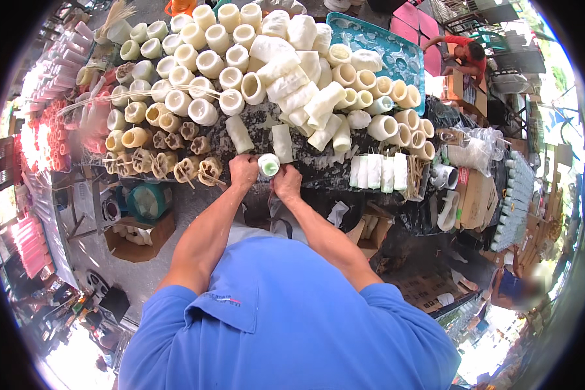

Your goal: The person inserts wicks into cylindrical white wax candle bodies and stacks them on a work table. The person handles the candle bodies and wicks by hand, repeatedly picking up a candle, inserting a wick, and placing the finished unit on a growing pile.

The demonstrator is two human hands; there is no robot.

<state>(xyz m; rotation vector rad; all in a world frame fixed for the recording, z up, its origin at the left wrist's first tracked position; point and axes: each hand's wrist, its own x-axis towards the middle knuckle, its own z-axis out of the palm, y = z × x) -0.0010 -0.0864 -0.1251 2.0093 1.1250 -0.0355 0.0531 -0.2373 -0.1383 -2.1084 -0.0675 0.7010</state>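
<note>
At the near edge of the dark, wax-spattered table (pixel 205 142), a short white wax candle (pixel 268 166) stands between my hands, with a pale green hollow or centre facing up. My left hand (pixel 243 171) is closed at its left side. From the right, my right hand (pixel 287 182) has its fingers bent in against the candle's lower right side. The exact finger contact is too small to make out. Just beyond lie two pale wax cylinders, one on the left (pixel 240 134) and one on the right (pixel 282 143).
Rows of hollow cream candles (pixel 209 64) fill the table's far left, with scalloped brown ones (pixel 182 168) nearer. Wrapped white rolls (pixel 299 97) are piled centrally. A teal tray (pixel 409 71) lies far right. Below stands a cardboard box (pixel 140 244). Another person (pixel 471 55) sits far right.
</note>
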